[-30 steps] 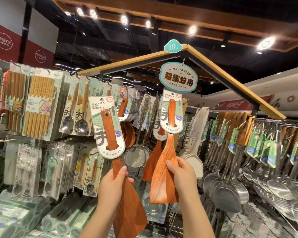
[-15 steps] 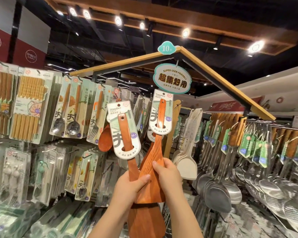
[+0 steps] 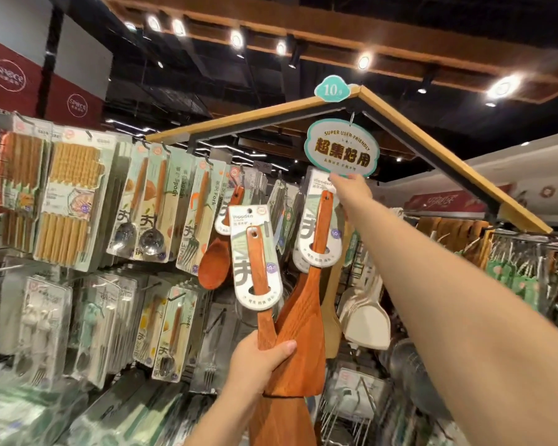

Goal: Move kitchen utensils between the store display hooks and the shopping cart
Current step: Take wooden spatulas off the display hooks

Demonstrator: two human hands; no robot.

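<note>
Two reddish wooden turners with white-green card sleeves stand upright in front of the display hooks. My left hand [image 3: 261,362] grips both at the neck: the nearer turner [image 3: 259,252] on the left and the taller turner [image 3: 306,317] on the right, their blades overlapping. My right hand [image 3: 351,188] is raised high and pinches the top of the taller turner's card [image 3: 319,185], just under the oval hanging sign [image 3: 341,148]. The hook itself is hidden behind the card. No shopping cart is in view.
Packs of chopsticks [image 3: 68,201], spoons [image 3: 142,207] and forks [image 3: 197,220] hang at left. A wooden spoon [image 3: 214,265] hangs behind the turners. White spatulas [image 3: 366,320] and steel ladles [image 3: 529,272] hang at right under the wooden roof frame [image 3: 432,143].
My right hand let go of the taller turner's blade and rose to the top of its card. My left hand took both turners together.
</note>
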